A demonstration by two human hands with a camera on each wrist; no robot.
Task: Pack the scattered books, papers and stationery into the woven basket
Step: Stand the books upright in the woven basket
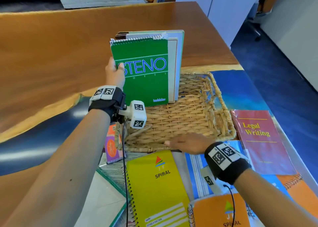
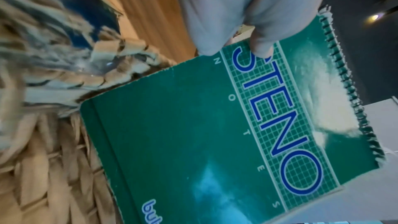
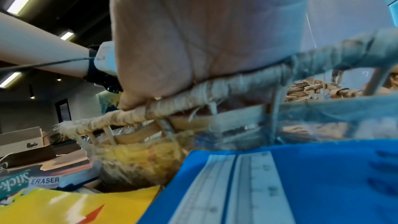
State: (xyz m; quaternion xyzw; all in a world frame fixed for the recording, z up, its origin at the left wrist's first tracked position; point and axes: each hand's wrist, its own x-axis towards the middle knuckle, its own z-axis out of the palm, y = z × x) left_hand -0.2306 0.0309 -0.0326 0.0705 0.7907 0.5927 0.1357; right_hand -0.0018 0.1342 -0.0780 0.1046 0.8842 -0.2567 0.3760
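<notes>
My left hand [image 1: 117, 68] grips a stack of notebooks standing on end in the woven basket [image 1: 222, 122], thumb on the cover of the green STENO notebook [image 1: 142, 75] at the front. Other books and papers [image 1: 177, 54] stand behind it. In the left wrist view the thumb [image 2: 260, 43] presses the STENO notebook [image 2: 193, 142], whose lower edge meets the basket [image 2: 43, 151]. My right hand [image 1: 184, 142] lies flat on the basket's near rim. The right wrist view shows the palm [image 3: 193, 40] resting on that rim [image 3: 204, 89].
In front of the basket lie a yellow Spiral notebook [image 1: 154, 189], an orange Spiral notebook [image 1: 218, 211] and a blue folder with a ruler [image 1: 197, 171]. The red Legal Writing book [image 1: 259, 140] lies right, a sticky-note pack [image 1: 111, 146] left. The table's edge runs close on the right.
</notes>
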